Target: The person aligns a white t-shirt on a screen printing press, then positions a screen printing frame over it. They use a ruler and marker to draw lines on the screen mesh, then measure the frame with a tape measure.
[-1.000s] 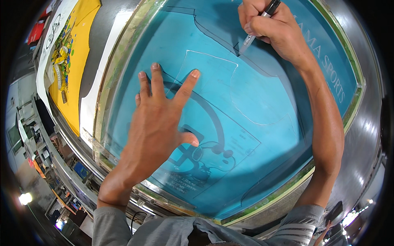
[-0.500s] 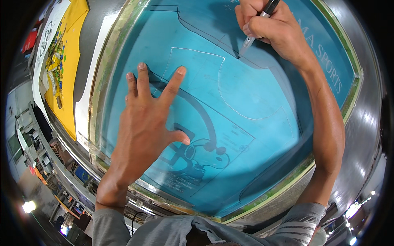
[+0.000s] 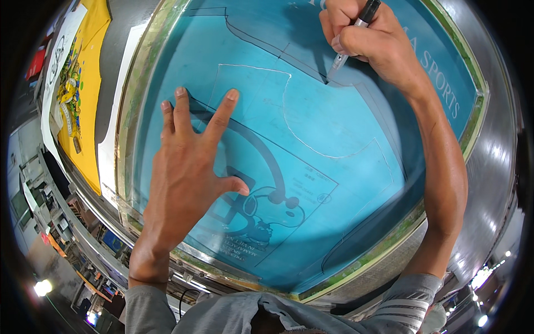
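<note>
My left hand (image 3: 188, 158) lies flat with fingers spread on a translucent blue screen-printing mesh (image 3: 253, 92). My right hand (image 3: 375, 42) grips a marker pen (image 3: 337, 63) with a silver barrel and dark cap end. Its tip rests on the mesh, on a thin dark curved outline. Below that line, a white stitched-looking outline (image 3: 285, 106) shows on the blue surface. A dark printed figure of a cartoon dog (image 3: 289, 209) shows through the mesh, right of my left hand, inside a thin rectangle.
The screen's frame (image 3: 477, 131) has green and yellow edging. At left lie a yellow cloth piece (image 3: 89, 106) with a colourful print and white sheets (image 3: 119, 111). A shiny metal surface (image 3: 495, 161) is on the right. Shelves with assorted items (image 3: 61, 222) stand at lower left.
The whole view has shifted a little, so the screen sits slightly further left. The pen tip has moved a short way right along the dark outline. My left hand stays spread on the mesh.
</note>
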`<state>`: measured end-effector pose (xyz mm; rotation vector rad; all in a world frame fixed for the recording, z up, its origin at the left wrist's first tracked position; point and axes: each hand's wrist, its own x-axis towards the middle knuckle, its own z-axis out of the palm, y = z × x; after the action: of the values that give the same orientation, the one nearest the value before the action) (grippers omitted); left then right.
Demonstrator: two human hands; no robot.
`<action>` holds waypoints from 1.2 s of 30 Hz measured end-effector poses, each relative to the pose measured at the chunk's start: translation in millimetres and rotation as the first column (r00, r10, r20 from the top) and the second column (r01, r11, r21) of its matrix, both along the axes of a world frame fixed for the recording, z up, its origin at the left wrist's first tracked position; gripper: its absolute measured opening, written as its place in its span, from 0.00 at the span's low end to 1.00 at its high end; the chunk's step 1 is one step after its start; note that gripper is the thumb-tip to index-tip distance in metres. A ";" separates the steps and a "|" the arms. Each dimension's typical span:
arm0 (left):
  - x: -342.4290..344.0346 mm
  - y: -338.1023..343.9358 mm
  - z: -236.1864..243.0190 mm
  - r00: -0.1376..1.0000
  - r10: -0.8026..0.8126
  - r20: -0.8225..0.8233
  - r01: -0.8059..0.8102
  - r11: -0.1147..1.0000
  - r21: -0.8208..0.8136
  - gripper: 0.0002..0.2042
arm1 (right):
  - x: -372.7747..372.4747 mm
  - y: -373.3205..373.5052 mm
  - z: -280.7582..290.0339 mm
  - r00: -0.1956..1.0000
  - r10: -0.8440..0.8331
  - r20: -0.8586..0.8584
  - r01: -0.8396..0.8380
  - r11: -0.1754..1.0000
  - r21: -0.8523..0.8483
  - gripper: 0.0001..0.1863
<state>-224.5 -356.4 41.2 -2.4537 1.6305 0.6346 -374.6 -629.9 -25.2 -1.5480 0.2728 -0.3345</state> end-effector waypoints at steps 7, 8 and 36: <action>-0.2 -0.1 1.1 1.000 -0.003 0.010 0.003 1.000 0.007 0.66 | -2.6 -3.2 -1.9 0.998 0.033 -0.047 -0.035 0.998 -0.051 0.10; 0.3 0.7 1.6 1.000 -0.004 0.012 0.004 1.000 0.010 0.66 | -2.2 -6.7 -0.7 0.999 0.049 -0.010 -0.048 0.999 0.019 0.09; 24.4 3.2 -0.3 0.884 -0.444 0.145 0.435 0.896 0.092 0.61 | 1.7 180.6 -9.3 -0.162 -0.985 0.051 0.987 -0.163 -0.003 0.08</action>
<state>-200.1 -353.3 40.9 -1.9285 1.9721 0.3929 -372.9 -449.2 -34.4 -0.9644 1.5588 -1.6776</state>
